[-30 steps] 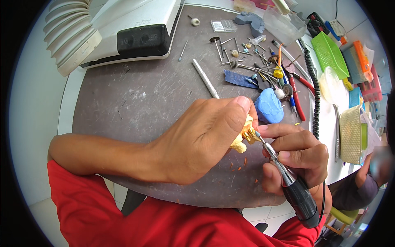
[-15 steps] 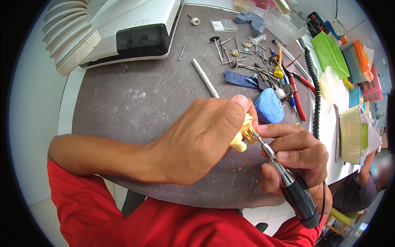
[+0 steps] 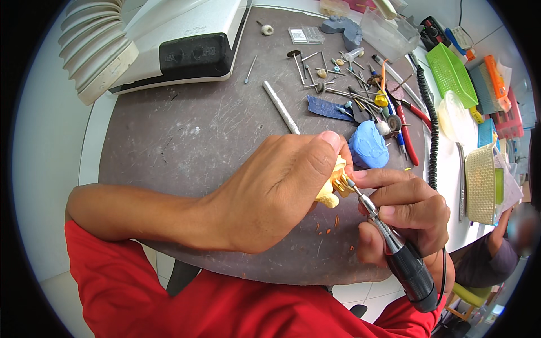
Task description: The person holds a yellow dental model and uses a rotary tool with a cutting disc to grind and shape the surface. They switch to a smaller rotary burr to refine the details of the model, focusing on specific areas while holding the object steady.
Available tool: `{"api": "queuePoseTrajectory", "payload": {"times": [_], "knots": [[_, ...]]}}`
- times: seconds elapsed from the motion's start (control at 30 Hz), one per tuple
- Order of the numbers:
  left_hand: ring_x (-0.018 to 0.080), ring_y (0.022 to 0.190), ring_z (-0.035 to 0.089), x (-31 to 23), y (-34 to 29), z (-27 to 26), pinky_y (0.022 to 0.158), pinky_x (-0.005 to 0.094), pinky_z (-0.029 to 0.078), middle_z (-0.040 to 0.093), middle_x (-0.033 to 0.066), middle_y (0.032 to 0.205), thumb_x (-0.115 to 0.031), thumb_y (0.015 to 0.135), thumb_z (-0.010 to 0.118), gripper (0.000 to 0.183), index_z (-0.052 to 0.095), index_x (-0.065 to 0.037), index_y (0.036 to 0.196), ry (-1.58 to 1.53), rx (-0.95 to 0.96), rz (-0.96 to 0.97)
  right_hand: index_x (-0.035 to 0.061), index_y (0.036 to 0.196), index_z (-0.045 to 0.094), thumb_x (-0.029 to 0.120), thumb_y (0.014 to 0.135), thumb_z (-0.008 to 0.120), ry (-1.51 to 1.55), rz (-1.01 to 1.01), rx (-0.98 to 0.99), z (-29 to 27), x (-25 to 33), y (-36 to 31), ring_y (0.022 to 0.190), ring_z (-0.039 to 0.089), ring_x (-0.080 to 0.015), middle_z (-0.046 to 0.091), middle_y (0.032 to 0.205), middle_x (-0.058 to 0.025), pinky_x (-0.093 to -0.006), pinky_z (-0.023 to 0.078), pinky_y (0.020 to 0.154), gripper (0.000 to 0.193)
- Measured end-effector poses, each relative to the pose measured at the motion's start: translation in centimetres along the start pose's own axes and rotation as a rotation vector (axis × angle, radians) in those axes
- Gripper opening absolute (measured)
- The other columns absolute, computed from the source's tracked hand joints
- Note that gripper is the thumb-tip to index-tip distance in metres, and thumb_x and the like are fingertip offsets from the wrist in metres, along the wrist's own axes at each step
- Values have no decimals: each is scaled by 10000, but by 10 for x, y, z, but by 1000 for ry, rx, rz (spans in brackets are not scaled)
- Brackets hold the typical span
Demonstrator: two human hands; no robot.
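Observation:
My left hand (image 3: 287,183) is closed around a yellow dental model (image 3: 327,195), most of it hidden behind the fingers. Gold-coloured metal parts (image 3: 341,182) show on the model's right side. In my right hand (image 3: 414,205) is a rotary handpiece (image 3: 407,270), gripped like a pen, with a black body and a silver neck. Its small grey bur (image 3: 350,183) reaches the gold parts, seemingly touching them. My right fingertips are close beside the model. Several orange shavings (image 3: 328,230) lie on the tabletop below.
On the grey tabletop (image 3: 186,135) lie a metal rod (image 3: 280,107), a blue putty lump (image 3: 369,145), many loose burs (image 3: 338,73) and red-handled pliers (image 3: 407,135). A white machine (image 3: 191,45) with a ribbed hose (image 3: 93,50) stands far left. Baskets (image 3: 482,186) line the right; another person (image 3: 490,259) sits there.
Almost nothing differs. Both hands keep the model and the handpiece in the same place. The person at the far right has shifted slightly.

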State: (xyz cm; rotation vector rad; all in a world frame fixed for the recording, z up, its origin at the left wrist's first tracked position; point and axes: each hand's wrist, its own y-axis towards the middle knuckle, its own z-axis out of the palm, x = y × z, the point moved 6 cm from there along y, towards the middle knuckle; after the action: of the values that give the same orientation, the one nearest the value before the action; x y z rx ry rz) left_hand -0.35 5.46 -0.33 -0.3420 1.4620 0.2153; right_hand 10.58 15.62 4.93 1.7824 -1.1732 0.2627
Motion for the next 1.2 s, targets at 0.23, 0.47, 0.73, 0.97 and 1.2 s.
{"api": "queuePoseTrajectory", "payload": {"times": [0.23, 0.47, 0.73, 0.97, 1.2], "knots": [[59, 558, 430, 0, -1, 0, 510, 215, 337, 532, 17, 688, -590, 978, 225, 661, 580, -33, 950, 0, -4, -4, 25, 948, 520, -9, 717, 809, 9, 4, 3, 0, 1, 0, 920, 703, -356, 627, 819, -120, -318, 582, 651, 371], [63, 558, 435, 0, 0, 0, 513, 215, 342, 540, 23, 692, -579, 981, 226, 653, 581, -31, 951, -1, 1, 5, 24, 943, 519, -7, 724, 805, -13, -4, 16, -1, 1, 1, 909, 706, -357, 626, 807, -119, -316, 582, 637, 361], [67, 560, 440, -1, 0, 0, 514, 218, 347, 546, 30, 701, -571, 984, 219, 652, 581, -30, 951, -1, 5, -1, 25, 939, 521, -1, 718, 812, -7, -5, -3, -1, 0, 1, 902, 708, -355, 628, 807, -124, -315, 579, 627, 366], [72, 555, 449, 2, -1, 0, 515, 222, 354, 553, 34, 703, -572, 983, 218, 658, 585, -27, 949, 27, -15, 26, 23, 932, 524, 0, 724, 807, -9, -21, 5, 0, 0, 1, 902, 708, -355, 629, 804, -122, -310, 576, 622, 352], [76, 555, 456, 3, -1, 0, 516, 224, 360, 560, 39, 705, -571, 984, 216, 663, 588, -23, 947, 72, -40, 80, 23, 932, 526, 8, 729, 806, -6, -24, 4, 1, -1, 1, 896, 709, -353, 630, 805, -123, -311, 575, 613, 346]]}}
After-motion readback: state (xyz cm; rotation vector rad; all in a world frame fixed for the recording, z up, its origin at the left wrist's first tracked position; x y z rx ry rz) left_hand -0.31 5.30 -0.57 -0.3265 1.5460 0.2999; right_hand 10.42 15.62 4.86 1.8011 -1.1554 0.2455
